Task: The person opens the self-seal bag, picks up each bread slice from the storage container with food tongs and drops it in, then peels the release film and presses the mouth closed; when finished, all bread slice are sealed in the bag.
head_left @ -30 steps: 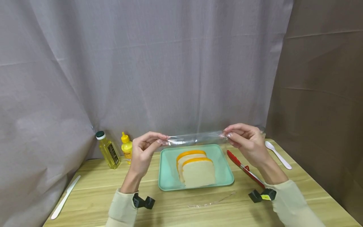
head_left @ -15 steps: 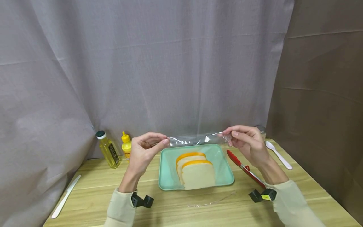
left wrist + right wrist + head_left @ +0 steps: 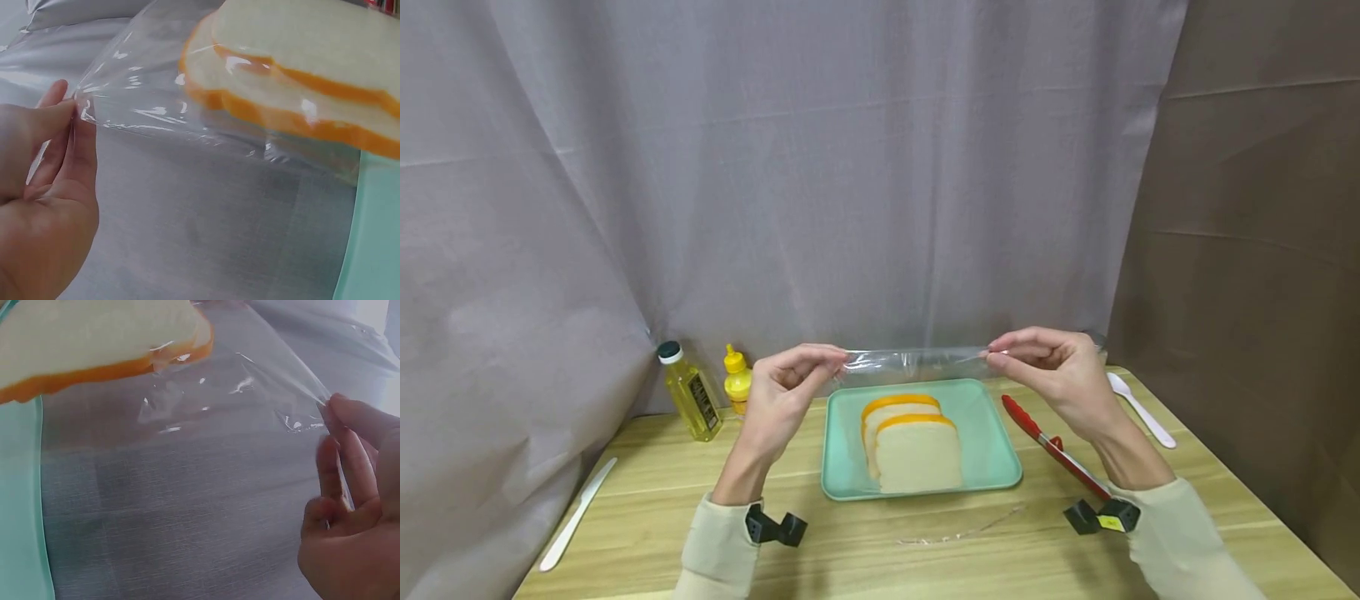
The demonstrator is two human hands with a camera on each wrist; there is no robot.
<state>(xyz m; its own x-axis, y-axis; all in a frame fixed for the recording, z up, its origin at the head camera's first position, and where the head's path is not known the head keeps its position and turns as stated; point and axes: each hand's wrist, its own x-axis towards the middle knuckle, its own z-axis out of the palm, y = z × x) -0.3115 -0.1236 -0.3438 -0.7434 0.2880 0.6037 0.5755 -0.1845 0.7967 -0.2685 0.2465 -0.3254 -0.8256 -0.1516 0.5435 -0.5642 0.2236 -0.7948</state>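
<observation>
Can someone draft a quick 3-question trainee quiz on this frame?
1. True or false: the left hand and right hand each pinch one end of the clear plastic film sheet.
2. What lies on the mint-green rectangular tray? A) bread slices with orange crust B) a white plastic spoon C) a yellow squeeze bottle
3. Fill in: the red-handled tongs lie on the wooden table, to the ____ of the tray as the head camera sees it.

Key: 1 true; 2 A; 3 right.
</observation>
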